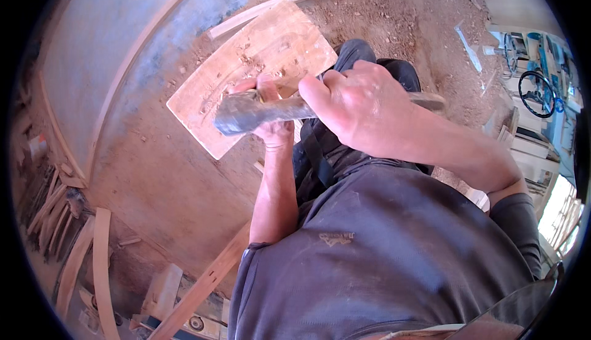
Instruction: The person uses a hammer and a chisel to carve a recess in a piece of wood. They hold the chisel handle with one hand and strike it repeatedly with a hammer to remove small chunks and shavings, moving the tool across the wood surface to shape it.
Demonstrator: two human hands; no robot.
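While the left hand [271, 109] steadies a wooden panel [246, 63] — the right hand [357, 103] grips a mallet [258, 111].

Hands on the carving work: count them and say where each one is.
2. The right hand grips the mallet above the wooden panel; the left hand sits beneath the mallet, largely hidden.

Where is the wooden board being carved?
The wooden board lies on the dusty ground, upper middle of the head view, just beyond the left hand and the mallet.
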